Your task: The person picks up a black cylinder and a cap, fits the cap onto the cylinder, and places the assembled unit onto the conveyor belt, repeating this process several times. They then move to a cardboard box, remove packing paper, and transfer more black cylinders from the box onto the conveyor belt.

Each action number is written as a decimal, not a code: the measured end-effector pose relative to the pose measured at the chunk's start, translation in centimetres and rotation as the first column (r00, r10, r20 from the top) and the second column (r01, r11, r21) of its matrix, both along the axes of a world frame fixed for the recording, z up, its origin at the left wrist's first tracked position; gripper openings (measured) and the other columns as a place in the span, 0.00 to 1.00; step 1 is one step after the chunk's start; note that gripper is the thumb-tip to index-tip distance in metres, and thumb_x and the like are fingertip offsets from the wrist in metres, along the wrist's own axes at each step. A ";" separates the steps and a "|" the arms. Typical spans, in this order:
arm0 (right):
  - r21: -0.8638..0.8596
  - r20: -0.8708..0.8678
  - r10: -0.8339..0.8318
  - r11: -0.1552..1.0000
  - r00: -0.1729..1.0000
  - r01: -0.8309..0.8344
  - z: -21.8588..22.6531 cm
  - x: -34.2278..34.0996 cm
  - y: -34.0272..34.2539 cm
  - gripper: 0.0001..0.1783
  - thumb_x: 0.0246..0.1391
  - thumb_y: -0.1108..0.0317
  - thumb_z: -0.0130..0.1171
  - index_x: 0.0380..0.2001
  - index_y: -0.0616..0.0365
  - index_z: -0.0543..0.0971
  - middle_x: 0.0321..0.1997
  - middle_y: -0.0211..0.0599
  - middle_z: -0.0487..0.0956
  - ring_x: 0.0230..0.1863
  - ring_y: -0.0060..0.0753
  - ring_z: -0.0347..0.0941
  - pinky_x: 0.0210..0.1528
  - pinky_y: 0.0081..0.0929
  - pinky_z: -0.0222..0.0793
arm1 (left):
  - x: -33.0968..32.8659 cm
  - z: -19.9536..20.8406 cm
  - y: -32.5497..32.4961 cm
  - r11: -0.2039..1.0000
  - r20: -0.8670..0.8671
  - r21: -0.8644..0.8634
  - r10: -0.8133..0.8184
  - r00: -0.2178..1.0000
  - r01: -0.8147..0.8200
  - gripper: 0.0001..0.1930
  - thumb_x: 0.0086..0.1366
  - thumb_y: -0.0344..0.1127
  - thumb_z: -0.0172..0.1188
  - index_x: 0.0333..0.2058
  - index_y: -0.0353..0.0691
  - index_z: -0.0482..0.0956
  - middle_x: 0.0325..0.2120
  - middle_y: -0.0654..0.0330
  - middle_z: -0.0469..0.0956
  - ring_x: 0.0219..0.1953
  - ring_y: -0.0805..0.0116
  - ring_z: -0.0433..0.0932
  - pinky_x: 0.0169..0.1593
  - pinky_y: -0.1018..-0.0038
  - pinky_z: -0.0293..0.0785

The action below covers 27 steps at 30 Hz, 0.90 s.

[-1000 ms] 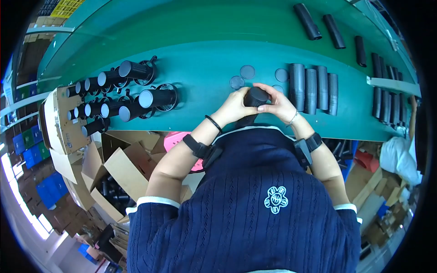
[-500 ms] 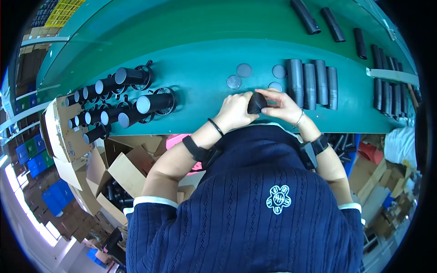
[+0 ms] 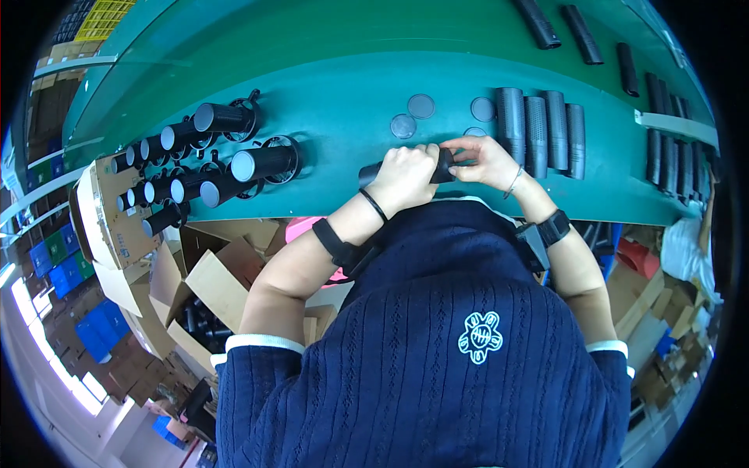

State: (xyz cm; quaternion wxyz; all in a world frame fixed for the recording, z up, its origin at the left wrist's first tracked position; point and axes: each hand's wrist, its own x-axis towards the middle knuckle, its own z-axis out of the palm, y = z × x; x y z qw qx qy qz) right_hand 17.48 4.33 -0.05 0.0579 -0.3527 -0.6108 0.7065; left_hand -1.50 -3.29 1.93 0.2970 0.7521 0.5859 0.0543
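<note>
A black plastic tube (image 3: 368, 174) lies crosswise in my hands above the near edge of the green table. My left hand (image 3: 406, 175) is wrapped around its middle, hiding most of it. At the tube's right end (image 3: 445, 165), my right hand (image 3: 490, 162) grips with thumb and fingers. Just beyond the hands lie several flat grey discs (image 3: 421, 106). Close to the right hand, several black textured tubes (image 3: 511, 125) rest side by side.
At the left, black cylinders (image 3: 221, 118) with pale round ends and ring-shaped frames lie in rows beside a cardboard box (image 3: 129, 207). More black tubes (image 3: 581, 35) lie on the upper surface at far right. Below left, an open carton (image 3: 204, 324) holds black parts.
The tube has turned from pointing end-on to lying crosswise. My left hand has shifted over the tube's middle, while my right fingers stay at its right end. The view has shifted slightly.
</note>
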 end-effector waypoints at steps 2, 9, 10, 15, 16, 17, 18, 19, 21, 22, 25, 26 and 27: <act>-0.022 -0.035 -0.011 1.000 0.999 0.010 -0.5 0.1 -0.1 0.25 0.41 0.74 0.63 0.47 0.67 0.75 0.38 0.39 0.79 0.39 0.27 0.76 0.39 0.24 0.75 | 0.1 -0.3 -0.2 0.999 -0.013 0.025 -0.020 1.000 0.021 0.22 0.45 0.37 0.67 0.36 0.32 0.71 0.28 0.47 0.78 0.30 0.48 0.80 0.33 0.58 0.74; 0.328 0.138 -0.058 0.945 0.989 0.010 0.5 -1.3 -2.0 0.18 0.37 0.78 0.56 0.38 0.64 0.78 0.28 0.45 0.79 0.30 0.29 0.78 0.36 0.22 0.73 | 0.6 -0.7 -0.6 0.993 -0.080 0.102 -0.045 0.996 0.053 0.21 0.43 0.35 0.67 0.36 0.31 0.71 0.27 0.47 0.78 0.28 0.49 0.80 0.31 0.60 0.75; 0.329 0.135 -0.061 0.944 0.989 0.014 -0.1 -1.1 -1.8 0.18 0.37 0.78 0.56 0.38 0.64 0.78 0.28 0.45 0.79 0.30 0.29 0.78 0.36 0.22 0.73 | 0.6 -0.5 -0.7 0.993 -0.083 0.103 -0.048 0.995 0.057 0.21 0.43 0.35 0.67 0.36 0.31 0.71 0.27 0.47 0.78 0.28 0.49 0.80 0.31 0.60 0.75; -0.040 -0.031 -0.112 0.993 0.993 0.111 -1.7 0.9 -0.9 0.18 0.47 0.80 0.53 0.44 0.67 0.75 0.39 0.39 0.79 0.38 0.24 0.76 0.42 0.21 0.72 | -0.2 0.4 -0.3 0.999 -0.024 -0.044 0.000 1.000 -0.001 0.23 0.44 0.38 0.68 0.37 0.34 0.71 0.30 0.47 0.78 0.32 0.48 0.79 0.35 0.58 0.75; -0.140 -0.131 -0.125 0.984 0.983 0.107 -1.6 0.9 -1.0 0.19 0.49 0.79 0.54 0.47 0.67 0.74 0.44 0.38 0.77 0.41 0.23 0.75 0.44 0.20 0.72 | -0.3 0.3 -0.3 0.999 -0.024 -0.043 0.001 1.000 -0.002 0.23 0.44 0.38 0.68 0.37 0.34 0.71 0.30 0.47 0.78 0.32 0.48 0.79 0.35 0.58 0.75; -0.163 -0.118 -0.064 0.986 0.991 0.044 -1.5 0.8 -0.7 0.22 0.50 0.76 0.57 0.51 0.64 0.71 0.48 0.36 0.74 0.44 0.24 0.74 0.47 0.21 0.70 | -0.5 0.2 -0.3 0.999 0.010 -0.051 0.020 1.000 -0.019 0.23 0.44 0.38 0.68 0.37 0.34 0.71 0.30 0.47 0.78 0.32 0.47 0.79 0.36 0.57 0.74; -0.164 -0.118 -0.063 0.985 0.991 0.044 -1.2 0.6 -0.7 0.22 0.50 0.76 0.57 0.51 0.64 0.71 0.48 0.36 0.74 0.44 0.24 0.74 0.47 0.21 0.70 | -0.5 0.2 -0.4 0.998 0.045 -0.061 0.038 0.998 -0.036 0.24 0.44 0.39 0.69 0.38 0.35 0.71 0.30 0.48 0.78 0.32 0.46 0.79 0.36 0.57 0.74; -0.121 -0.104 -0.037 0.992 0.994 0.025 -0.9 0.4 -0.6 0.23 0.50 0.76 0.58 0.51 0.64 0.72 0.47 0.35 0.74 0.44 0.24 0.74 0.46 0.21 0.70 | -0.5 0.2 -0.4 0.997 0.045 -0.063 0.039 0.998 -0.036 0.24 0.44 0.39 0.69 0.38 0.35 0.71 0.30 0.48 0.78 0.32 0.46 0.79 0.36 0.57 0.74; -0.080 -0.088 -0.011 0.997 0.996 0.004 -0.7 0.1 -0.5 0.23 0.49 0.76 0.59 0.51 0.63 0.72 0.45 0.34 0.74 0.43 0.24 0.74 0.46 0.21 0.71 | -0.4 0.4 -0.2 0.998 0.025 -0.061 0.034 0.999 -0.033 0.24 0.44 0.39 0.69 0.38 0.35 0.71 0.31 0.48 0.78 0.33 0.46 0.79 0.37 0.57 0.74; -0.056 -0.083 0.001 0.998 0.997 -0.006 -0.7 0.0 -0.5 0.23 0.49 0.76 0.60 0.51 0.62 0.72 0.44 0.33 0.74 0.43 0.24 0.74 0.46 0.21 0.71 | -0.4 0.4 -0.3 0.997 0.025 -0.063 0.035 0.999 -0.034 0.24 0.44 0.39 0.69 0.38 0.35 0.71 0.31 0.48 0.78 0.33 0.46 0.79 0.37 0.57 0.74; -0.072 -0.089 -0.007 0.997 0.996 0.001 -0.5 0.0 -0.4 0.25 0.47 0.75 0.62 0.51 0.61 0.72 0.44 0.32 0.75 0.44 0.24 0.74 0.47 0.23 0.70 | -0.5 0.7 -0.3 0.997 0.023 -0.072 0.032 0.999 -0.030 0.25 0.43 0.40 0.69 0.39 0.35 0.72 0.32 0.47 0.78 0.33 0.45 0.78 0.37 0.57 0.74; -0.111 -0.099 -0.029 0.994 0.995 0.018 -0.4 0.0 -0.3 0.26 0.47 0.75 0.64 0.52 0.60 0.72 0.45 0.33 0.75 0.45 0.24 0.74 0.48 0.25 0.70 | -0.6 1.0 -0.2 0.992 0.148 -0.094 0.097 0.984 -0.084 0.25 0.43 0.40 0.69 0.38 0.33 0.71 0.32 0.45 0.78 0.35 0.45 0.79 0.38 0.58 0.75; -0.106 -0.102 -0.025 0.994 0.995 0.014 -0.1 -0.2 -0.5 0.26 0.47 0.75 0.64 0.52 0.60 0.72 0.45 0.33 0.75 0.45 0.24 0.74 0.48 0.25 0.70 | -0.7 1.3 0.0 0.984 0.267 -0.117 0.164 0.950 -0.137 0.25 0.43 0.40 0.70 0.37 0.32 0.71 0.32 0.43 0.78 0.36 0.46 0.79 0.39 0.59 0.75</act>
